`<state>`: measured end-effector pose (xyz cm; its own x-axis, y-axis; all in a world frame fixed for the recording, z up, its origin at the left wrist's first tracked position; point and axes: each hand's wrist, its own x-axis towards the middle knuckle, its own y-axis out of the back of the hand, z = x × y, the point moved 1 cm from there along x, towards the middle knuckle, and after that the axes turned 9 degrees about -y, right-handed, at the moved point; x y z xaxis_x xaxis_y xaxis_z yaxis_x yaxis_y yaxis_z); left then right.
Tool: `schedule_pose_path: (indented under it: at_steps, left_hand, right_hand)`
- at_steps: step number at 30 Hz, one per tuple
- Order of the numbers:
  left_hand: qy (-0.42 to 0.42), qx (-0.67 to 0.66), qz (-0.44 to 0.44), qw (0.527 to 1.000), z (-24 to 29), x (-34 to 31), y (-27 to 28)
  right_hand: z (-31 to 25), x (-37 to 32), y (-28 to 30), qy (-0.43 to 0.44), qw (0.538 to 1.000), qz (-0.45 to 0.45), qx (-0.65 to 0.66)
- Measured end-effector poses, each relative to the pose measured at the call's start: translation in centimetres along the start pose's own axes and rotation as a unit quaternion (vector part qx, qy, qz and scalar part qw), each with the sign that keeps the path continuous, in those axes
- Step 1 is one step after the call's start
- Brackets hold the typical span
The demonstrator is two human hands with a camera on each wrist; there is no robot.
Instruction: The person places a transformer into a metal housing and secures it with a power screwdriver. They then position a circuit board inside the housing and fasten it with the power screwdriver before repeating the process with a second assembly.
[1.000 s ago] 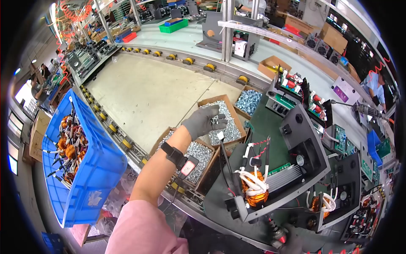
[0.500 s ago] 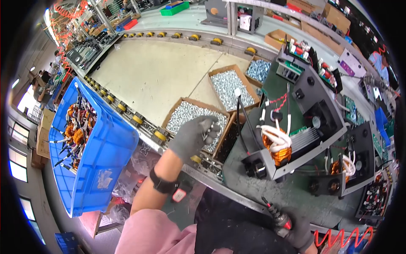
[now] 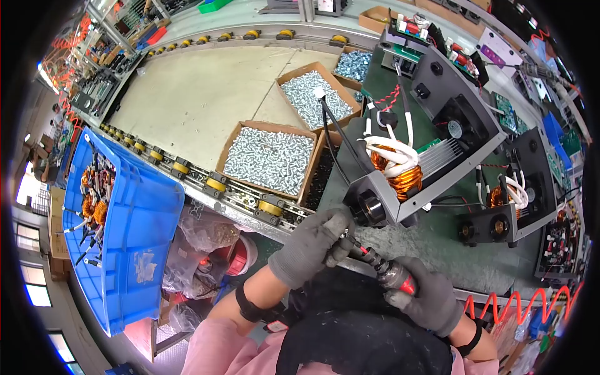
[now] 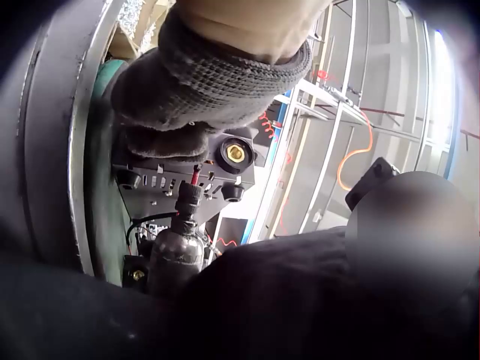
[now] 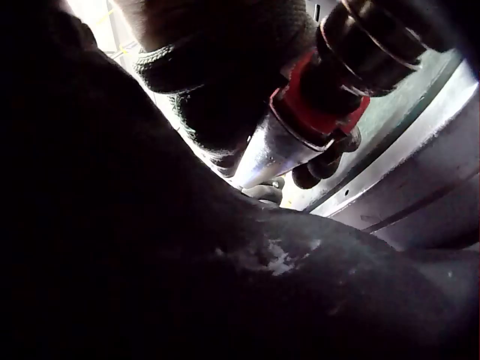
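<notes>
While the grey-gloved right grip [image 3: 425, 300] clenches round its barrel, the black-and-silver power screwdriver [image 3: 389, 270] with a red collar slants up and left, low before the person's body. Its thin red tip sits in the left grip [image 3: 312, 244], whose curled fingertips [image 3: 342, 232] pinch it. Both wrists bend inward. Just beyond, a grey metal chassis [image 3: 381, 197] stands on the green worktop [image 3: 431, 240], near a cardboard box of silver screws [image 3: 270, 159].

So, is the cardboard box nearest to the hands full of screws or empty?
Full: silver screws cover the whole inside of the cardboard box, reaching up near its rim.
</notes>
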<state>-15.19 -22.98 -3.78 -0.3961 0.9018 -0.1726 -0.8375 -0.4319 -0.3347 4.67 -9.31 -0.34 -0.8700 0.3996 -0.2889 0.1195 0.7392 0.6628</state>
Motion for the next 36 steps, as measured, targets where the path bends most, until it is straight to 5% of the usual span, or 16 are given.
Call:
schedule_pose_path:
  at_steps: [4, 6, 10, 12, 15, 17, 18, 20, 22, 24, 25, 27, 28, 31, 33, 36]
  left_hand:
    - [-0.006, 0.052, 0.049, 0.997, -0.9, 0.2, -1.0]
    - [-0.229, 0.149, 0.107, 0.956, -2.5, 0.3, -1.4]
    - [-0.149, 0.050, 0.082, 0.984, -1.6, -0.5, -1.9]
    - [-0.008, -0.047, 0.009, 0.999, -0.8, -0.9, -2.2]
    - [0.078, -0.012, -0.016, 0.997, -0.1, -1.4, -1.6]
    - [0.102, -0.063, -0.093, 0.988, 2.1, -1.2, -2.5]
    - [0.116, 0.019, -0.153, 0.981, 4.5, -0.6, -3.4]
    - [0.030, 0.088, -0.191, 0.977, 8.2, 0.7, -6.0]
    - [-0.056, 0.158, -0.218, 0.962, 10.6, 2.7, -8.1]
    - [-0.307, 0.422, -0.148, 0.840, 12.1, 5.5, -10.9]
    - [-0.366, 0.486, -0.093, 0.788, 11.2, 7.2, -11.3]
    - [-0.338, 0.606, -0.047, 0.719, 10.0, 9.7, -11.5]
    - [-0.337, 0.608, -0.047, 0.718, 9.9, 10.4, -11.3]
    - [-0.269, 0.641, -0.046, 0.717, 9.9, 11.3, -10.1]
    - [-0.267, 0.654, -0.076, 0.704, 10.1, 11.5, -9.6]
    - [-0.282, 0.665, -0.086, 0.686, 9.7, 11.7, -9.3]
  right_hand:
    - [-0.1, -0.1, 0.1, -0.012, 1.000, 0.007, 0.010]
    - [0.1, -0.3, 0.1, -0.025, 0.999, -0.018, 0.015]
    - [1.0, -0.7, 0.3, 0.007, 0.997, -0.005, 0.072]
    - [1.6, -1.4, 1.1, 0.012, 0.997, -0.025, 0.067]
    - [2.4, -3.3, 3.4, 0.008, 0.992, 0.002, 0.123]
    - [3.3, -4.3, 4.9, -0.017, 0.990, 0.035, 0.132]
    - [4.0, -4.5, 5.5, -0.037, 0.976, 0.047, 0.209]
    - [4.0, -4.2, 6.9, -0.054, 0.939, 0.047, 0.336]
    - [5.5, -3.1, 7.2, -0.012, 0.942, 0.114, 0.314]
    - [6.3, -2.0, 7.4, 0.048, 0.954, 0.189, 0.229]
    - [5.6, -2.4, 7.9, 0.014, 0.966, 0.192, 0.171]
    - [6.3, -2.3, 7.8, 0.057, 0.967, 0.225, 0.102]
    - [5.8, -3.1, 8.4, -0.004, 0.973, 0.184, 0.137]
    - [7.3, -4.4, 9.6, -0.001, 0.955, 0.224, 0.194]
    - [11.0, -6.7, 9.5, -0.153, 0.933, 0.242, 0.218]
    - [12.7, -8.7, 11.4, -0.157, 0.911, 0.276, 0.265]
